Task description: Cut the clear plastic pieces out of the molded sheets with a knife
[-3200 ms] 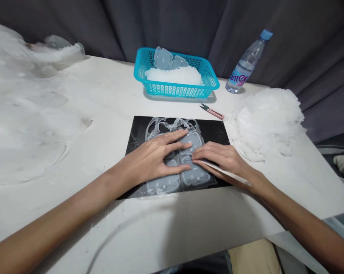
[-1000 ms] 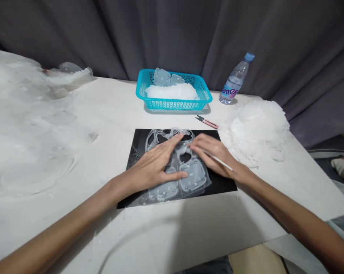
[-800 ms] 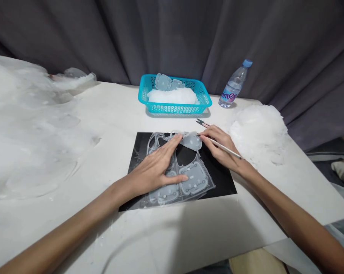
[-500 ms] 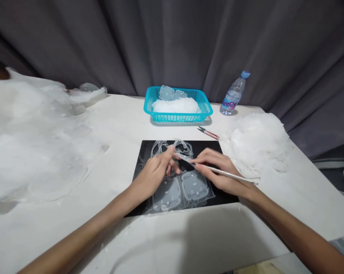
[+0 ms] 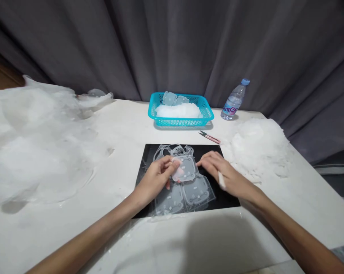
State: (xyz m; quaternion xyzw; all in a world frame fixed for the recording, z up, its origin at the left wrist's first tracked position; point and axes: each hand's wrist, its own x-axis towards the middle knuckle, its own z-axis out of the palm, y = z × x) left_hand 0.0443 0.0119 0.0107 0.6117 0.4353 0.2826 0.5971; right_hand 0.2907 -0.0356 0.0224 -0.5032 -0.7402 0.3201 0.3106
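Observation:
My left hand (image 5: 162,172) pinches a translucent, rounded-square moulded sheet piece (image 5: 187,169) with small holes, thumb on top. The piece is raised a little over the black mat (image 5: 230,199). My right hand (image 5: 219,169) is closed, its fingertips at the piece's right edge; whether they touch it I cannot tell. A slim white stick-like tool (image 5: 222,180) is tucked in that hand, only one end showing. More clear moulded pieces (image 5: 195,192) lie flat on the mat below the hands. Clear trimmed strips (image 5: 162,151) are heaped at the mat's far edge.
Behind the mat stands a turquoise basket (image 5: 183,121) holding white and translucent pieces. Pink-handled thread snips (image 5: 210,137) lie before it, and a water bottle (image 5: 234,102) stands to its right. A large whitish translucent pile (image 5: 43,148) covers the left; a smaller pile (image 5: 259,146) sits right.
The strip between my hands is now with the scraps at the mat's far edge. My left hand now holds up a moulded piece. The tool has turned back into my right palm.

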